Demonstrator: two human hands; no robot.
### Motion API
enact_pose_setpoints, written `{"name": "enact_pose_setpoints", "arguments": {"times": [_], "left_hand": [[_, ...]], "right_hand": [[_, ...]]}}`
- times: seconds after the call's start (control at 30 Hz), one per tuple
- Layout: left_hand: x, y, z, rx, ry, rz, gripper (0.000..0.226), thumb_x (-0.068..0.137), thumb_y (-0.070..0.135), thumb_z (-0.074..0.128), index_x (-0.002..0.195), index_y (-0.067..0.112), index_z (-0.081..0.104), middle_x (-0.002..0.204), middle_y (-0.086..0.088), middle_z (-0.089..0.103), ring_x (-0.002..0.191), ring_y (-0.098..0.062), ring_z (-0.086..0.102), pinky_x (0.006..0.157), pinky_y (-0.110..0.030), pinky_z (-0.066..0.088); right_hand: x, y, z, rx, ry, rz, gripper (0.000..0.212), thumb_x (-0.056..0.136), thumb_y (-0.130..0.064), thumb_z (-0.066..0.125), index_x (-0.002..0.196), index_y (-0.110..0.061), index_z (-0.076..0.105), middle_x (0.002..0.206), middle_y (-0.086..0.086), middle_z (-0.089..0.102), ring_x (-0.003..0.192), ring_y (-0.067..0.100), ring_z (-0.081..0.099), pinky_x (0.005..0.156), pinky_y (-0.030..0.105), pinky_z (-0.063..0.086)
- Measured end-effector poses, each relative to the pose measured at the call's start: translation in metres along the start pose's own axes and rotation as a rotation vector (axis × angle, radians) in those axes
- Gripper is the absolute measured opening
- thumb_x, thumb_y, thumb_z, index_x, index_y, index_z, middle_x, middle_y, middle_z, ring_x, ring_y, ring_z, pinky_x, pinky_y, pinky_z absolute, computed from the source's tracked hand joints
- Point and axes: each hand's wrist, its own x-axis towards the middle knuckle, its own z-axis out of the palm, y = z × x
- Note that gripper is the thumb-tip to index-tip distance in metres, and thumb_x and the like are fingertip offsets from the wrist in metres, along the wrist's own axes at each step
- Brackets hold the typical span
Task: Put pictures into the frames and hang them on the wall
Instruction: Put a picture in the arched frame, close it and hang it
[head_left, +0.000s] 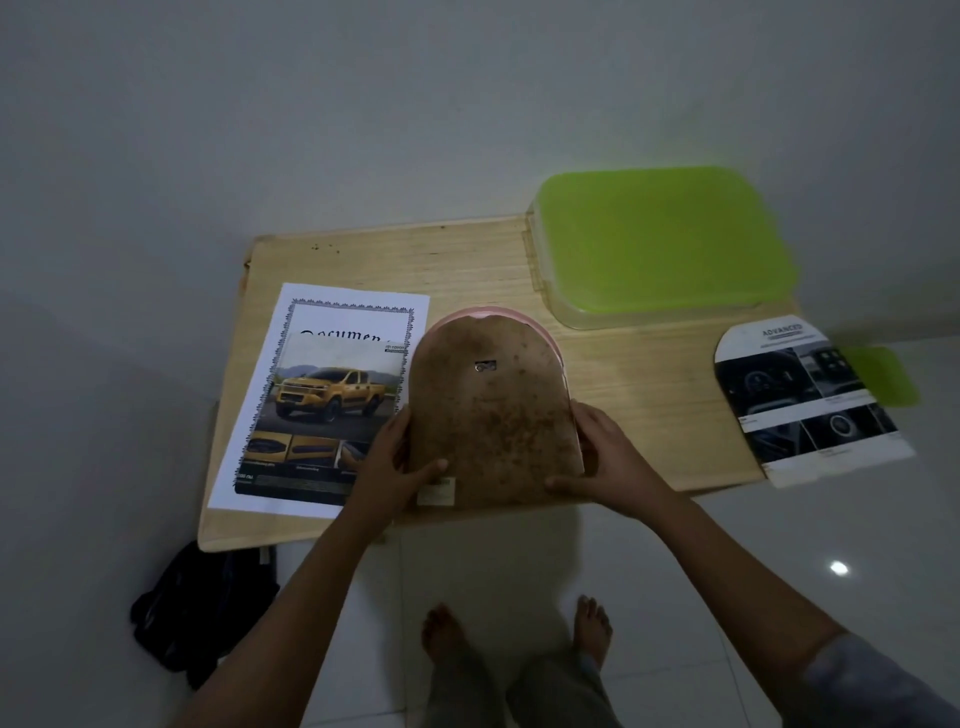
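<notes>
An arch-shaped pink frame (493, 415) lies face down near the table's front edge, showing its stained brown backing board with a small metal hanger near the top. My left hand (395, 462) grips its lower left edge and my right hand (608, 457) grips its lower right edge. Left of the frame a yellow pickup truck picture (322, 410) rests on a white document sheet (332, 322). At the table's right edge lies an arch-cut picture of a car interior (805, 400), partly overhanging.
The small wooden table (467, 265) stands against a grey wall. A clear box with a green lid (660, 239) sits at its back right. A green piece (878, 374) lies beyond the cut picture. A dark bag (202, 608) sits on the tiled floor at left, my bare feet below.
</notes>
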Motion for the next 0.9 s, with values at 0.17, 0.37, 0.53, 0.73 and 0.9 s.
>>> {"name": "enact_pose_setpoints", "arguments": {"times": [0.17,0.37,0.53,0.73,0.9], "left_hand": [[0.0,-0.005,-0.002,0.028,-0.049,-0.021,0.1,0.07,0.008,0.078,0.147,0.019,0.015,0.154,-0.003,0.014,0.14,-0.02,0.021,0.112,-0.036,0.029],[0.002,-0.002,0.005,0.13,0.055,0.03,0.094,0.071,0.012,0.079,0.145,0.014,0.022,0.151,-0.006,0.021,0.137,-0.02,0.027,0.105,-0.026,0.03],[0.005,0.001,0.004,0.212,0.06,0.043,0.095,0.07,0.02,0.08,0.145,0.015,0.022,0.151,-0.007,0.021,0.135,-0.023,0.03,0.105,-0.03,0.032],[0.005,0.005,0.001,0.313,0.005,0.041,0.096,0.074,0.026,0.077,0.147,0.015,0.016,0.153,-0.004,0.013,0.138,-0.022,0.022,0.107,-0.029,0.028],[0.008,0.009,0.0,0.379,-0.021,0.045,0.094,0.075,0.031,0.075,0.148,0.015,0.017,0.15,-0.004,0.014,0.137,-0.022,0.02,0.111,-0.033,0.025]], "right_hand": [[-0.004,-0.001,-0.001,-0.082,-0.077,0.013,0.128,0.054,-0.046,0.085,0.147,-0.027,0.0,0.153,-0.009,0.009,0.137,0.014,0.013,0.111,0.031,0.021],[-0.002,0.005,0.002,0.003,-0.011,0.01,0.115,0.059,-0.041,0.084,0.146,-0.032,0.009,0.151,-0.006,0.018,0.137,0.017,0.02,0.11,0.033,0.026],[0.0,0.006,0.002,0.004,-0.019,0.006,0.112,0.062,-0.038,0.083,0.147,-0.029,0.01,0.15,-0.002,0.017,0.136,0.019,0.02,0.11,0.035,0.025],[-0.001,0.004,0.005,0.006,0.0,0.006,0.102,0.068,-0.043,0.078,0.147,-0.028,0.014,0.151,-0.004,0.018,0.136,0.017,0.02,0.111,0.037,0.025],[-0.003,0.003,0.008,0.026,0.044,0.004,0.095,0.07,-0.049,0.074,0.145,-0.028,0.02,0.15,-0.003,0.025,0.134,0.018,0.026,0.109,0.039,0.029]]}}
